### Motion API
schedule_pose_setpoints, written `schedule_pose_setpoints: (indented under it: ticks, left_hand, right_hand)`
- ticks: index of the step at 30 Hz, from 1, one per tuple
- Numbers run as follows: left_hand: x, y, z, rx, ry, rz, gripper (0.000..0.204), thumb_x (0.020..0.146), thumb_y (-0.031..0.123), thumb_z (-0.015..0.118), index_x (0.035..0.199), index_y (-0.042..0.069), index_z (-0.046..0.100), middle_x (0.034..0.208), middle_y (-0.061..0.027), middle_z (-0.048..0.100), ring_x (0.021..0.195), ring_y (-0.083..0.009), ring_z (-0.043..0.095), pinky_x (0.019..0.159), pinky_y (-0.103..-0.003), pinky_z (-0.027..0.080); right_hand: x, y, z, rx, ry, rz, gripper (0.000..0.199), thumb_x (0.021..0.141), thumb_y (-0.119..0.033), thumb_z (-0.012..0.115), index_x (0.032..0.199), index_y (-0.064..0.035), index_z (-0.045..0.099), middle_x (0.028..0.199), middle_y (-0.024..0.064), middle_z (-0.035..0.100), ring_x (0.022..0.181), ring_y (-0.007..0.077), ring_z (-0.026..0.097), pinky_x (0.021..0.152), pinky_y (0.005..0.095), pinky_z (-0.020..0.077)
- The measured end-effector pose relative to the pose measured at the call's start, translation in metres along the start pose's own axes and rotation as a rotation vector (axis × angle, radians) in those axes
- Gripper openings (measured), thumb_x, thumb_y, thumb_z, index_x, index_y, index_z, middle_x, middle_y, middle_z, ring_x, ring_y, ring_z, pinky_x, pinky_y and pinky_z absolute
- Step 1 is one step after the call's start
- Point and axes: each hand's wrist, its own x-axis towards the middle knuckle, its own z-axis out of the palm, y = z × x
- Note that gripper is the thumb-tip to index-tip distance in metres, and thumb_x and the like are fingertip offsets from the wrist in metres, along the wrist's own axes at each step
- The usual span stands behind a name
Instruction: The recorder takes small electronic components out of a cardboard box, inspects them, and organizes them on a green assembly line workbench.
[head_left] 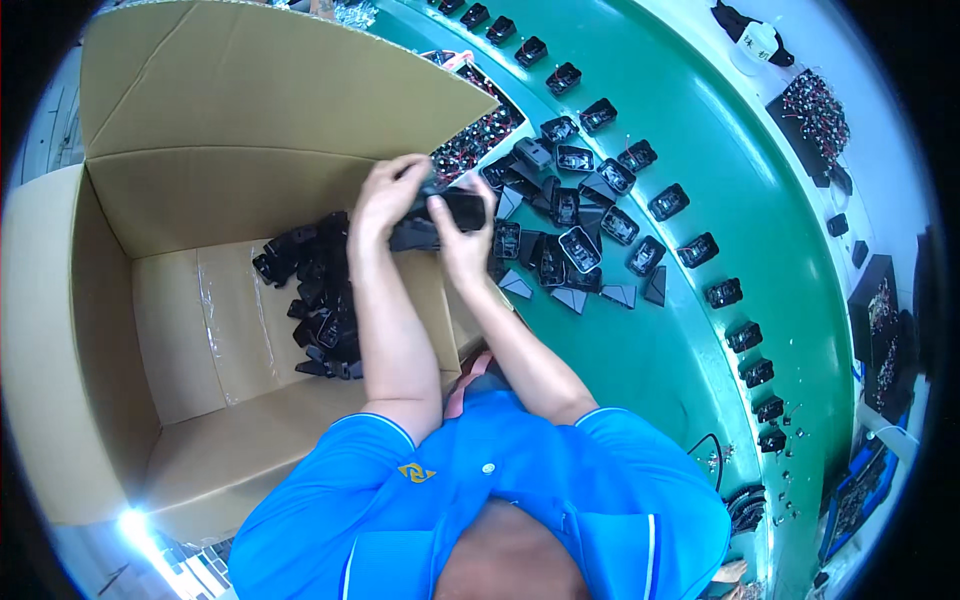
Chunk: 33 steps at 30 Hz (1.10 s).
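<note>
Both my hands hold a black plastic housing (450, 212) over the right edge of a large open cardboard box (180, 330). My left hand (385, 195) grips its left end from above. My right hand (462, 240) closes around its right end and underside. Below and to the left, a heap of similar black housings (318, 290) lies on the box floor. Just right of my hands, a loose cluster of black housings and lids (565, 240) lies on the green conveyor belt (640, 360).
A row of single black housings (745, 335) runs along the belt's far side in a curve. A tray of small wired parts (478, 135) stands behind the box flap. Dark trays with parts (815, 110) sit on the white table beyond the belt.
</note>
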Motion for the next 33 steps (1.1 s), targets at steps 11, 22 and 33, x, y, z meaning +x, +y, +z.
schedule_pose_setpoints:
  ticks: [11, 22, 33]
  left_hand:
    - [0.073, -0.024, 0.114, -0.262, 0.443, 0.302, 0.036, 0.094, 0.031, 0.057, 0.124, 0.013, 0.066, 0.127, -0.0130, 0.064, 0.111, -0.0310, 0.063, 0.095, -0.038, 0.049]
    - [0.090, -0.028, 0.097, -0.454, 0.247, -0.111, 0.039, 0.099, 0.020, 0.048, 0.136, 0.013, 0.058, 0.133, -0.0148, 0.059, 0.114, -0.0299, 0.060, 0.089, -0.036, 0.053]
    - [0.073, -0.112, -0.043, -0.168, 0.934, 0.192, 0.017, 0.085, 0.012, 0.059, 0.079, 0.002, 0.071, 0.064, -0.0058, 0.065, 0.056, -0.0172, 0.052, 0.062, -0.028, 0.046]
  right_hand:
    - [0.142, 0.028, -0.030, -0.253, 0.096, -0.177, 0.071, 0.084, -0.031, 0.075, 0.142, -0.0081, 0.042, 0.134, 0.0166, 0.051, 0.121, 0.0315, 0.051, 0.104, 0.0399, 0.0416]
    - [0.174, 0.031, 0.004, -1.044, -0.301, -0.171, 0.078, 0.078, -0.032, 0.075, 0.144, -0.0109, 0.040, 0.146, 0.0225, 0.034, 0.125, 0.0428, 0.042, 0.102, 0.0495, 0.0424]
    - [0.103, -0.008, 0.012, -0.992, -0.103, -0.455, 0.046, 0.076, -0.018, 0.070, 0.114, -0.0010, 0.052, 0.115, 0.0190, 0.048, 0.105, 0.0362, 0.046, 0.089, 0.0419, 0.0402]
